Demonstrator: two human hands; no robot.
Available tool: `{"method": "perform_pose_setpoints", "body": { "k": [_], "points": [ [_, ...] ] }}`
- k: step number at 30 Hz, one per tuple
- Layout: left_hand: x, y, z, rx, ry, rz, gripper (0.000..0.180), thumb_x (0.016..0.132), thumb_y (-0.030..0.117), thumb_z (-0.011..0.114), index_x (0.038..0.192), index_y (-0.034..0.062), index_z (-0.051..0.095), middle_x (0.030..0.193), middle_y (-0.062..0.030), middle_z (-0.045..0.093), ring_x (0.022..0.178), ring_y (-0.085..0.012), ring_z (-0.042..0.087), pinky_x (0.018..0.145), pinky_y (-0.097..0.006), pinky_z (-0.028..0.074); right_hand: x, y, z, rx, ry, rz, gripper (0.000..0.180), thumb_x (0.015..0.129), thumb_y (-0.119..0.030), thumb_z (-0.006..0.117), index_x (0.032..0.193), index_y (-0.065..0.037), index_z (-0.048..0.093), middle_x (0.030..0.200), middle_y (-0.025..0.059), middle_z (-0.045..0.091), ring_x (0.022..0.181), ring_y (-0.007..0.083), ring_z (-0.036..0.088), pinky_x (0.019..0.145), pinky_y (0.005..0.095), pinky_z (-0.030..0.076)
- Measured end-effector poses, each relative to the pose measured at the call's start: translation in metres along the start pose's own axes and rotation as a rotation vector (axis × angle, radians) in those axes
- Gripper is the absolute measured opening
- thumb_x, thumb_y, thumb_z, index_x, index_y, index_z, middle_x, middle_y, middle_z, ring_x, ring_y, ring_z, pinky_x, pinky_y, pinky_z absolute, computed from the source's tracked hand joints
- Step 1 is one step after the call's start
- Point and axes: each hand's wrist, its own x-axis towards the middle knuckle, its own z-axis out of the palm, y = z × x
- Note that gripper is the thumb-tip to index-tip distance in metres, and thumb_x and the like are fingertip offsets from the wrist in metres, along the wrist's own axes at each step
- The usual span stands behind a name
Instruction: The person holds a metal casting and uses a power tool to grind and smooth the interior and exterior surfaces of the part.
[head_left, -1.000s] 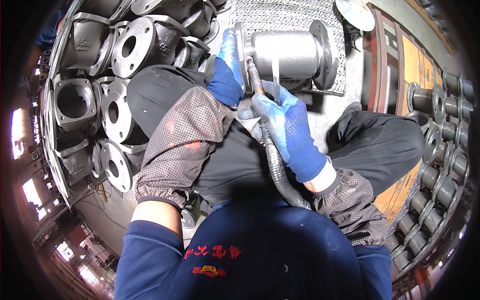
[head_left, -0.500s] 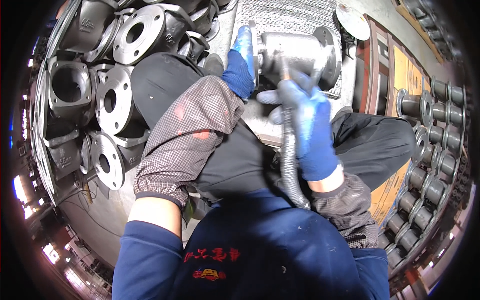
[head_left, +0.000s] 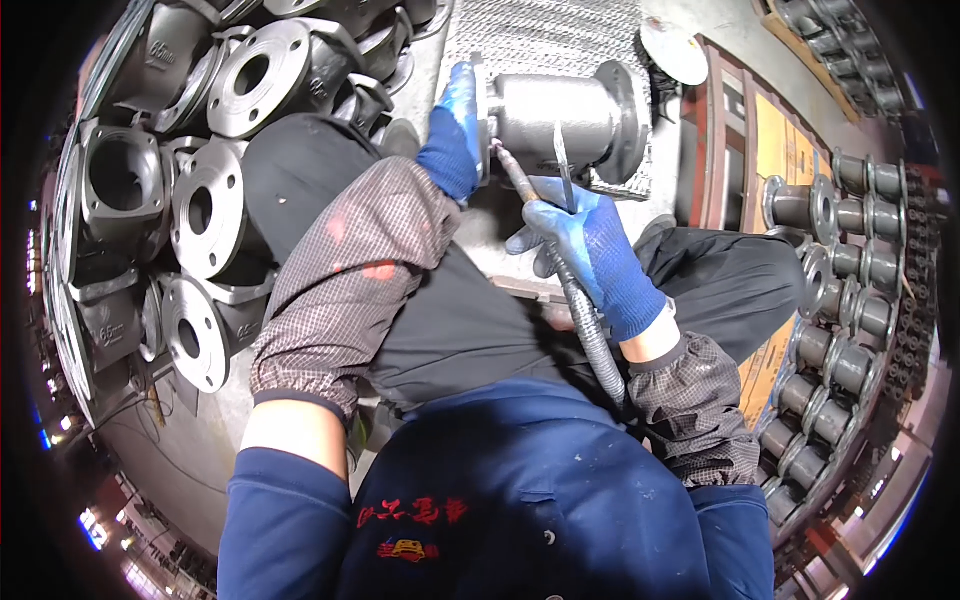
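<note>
Flanged casting between gloved hands

Grey concrete floor; wooden pallet right; bright windows lower-left.

Blue gloves cover both hands, with checked brown oversleeves, a navy jacket and black trousers.

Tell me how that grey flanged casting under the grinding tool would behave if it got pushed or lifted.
The flanged casting looks like thick-walled metal, so probably heavy and rigid. It lies on its side on a mesh mat, so its round flanges could let it roll; the left hand braces one end. The mesh likely limits sliding. The right hand holds the tool.
</note>
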Motion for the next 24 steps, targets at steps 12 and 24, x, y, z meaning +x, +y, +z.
{"method": "perform_pose_setpoints", "body": {
  "k": [12, 24],
  "points": [
    [-0.037, 0.026, 0.017, 0.04, 0.092, 0.035, 0.04, 0.097, 0.038, 0.043, 0.119, 0.0062, 0.053, 0.11, -0.0076, 0.06, 0.098, -0.0192, 0.059, 0.087, -0.034, 0.05, 0.054, -0.033, -0.141, 0.076, 0.411, -0.389, 0.036, 0.087, -0.009, 0.058, 0.117, 0.007, 0.048, 0.09, 0.0107, 0.06, 0.079, 0.0196, 0.067, 0.051, 0.0228, 0.051],
    [-0.03, 0.03, 0.028, 1.186, -0.291, 0.975, 0.032, 0.095, 0.016, 0.046, 0.122, -0.0006, 0.052, 0.109, -0.0146, 0.062, 0.1, -0.0243, 0.06, 0.09, -0.033, 0.047, 0.12, 0.048, -0.156, -0.037, 0.699, -0.282, 0.026, 0.083, -0.017, 0.061, 0.099, 0.003, 0.063, 0.068, 0.0119, 0.062, 0.06, 0.017, 0.059, 0.057, 0.0319, 0.047]
  ]
}}
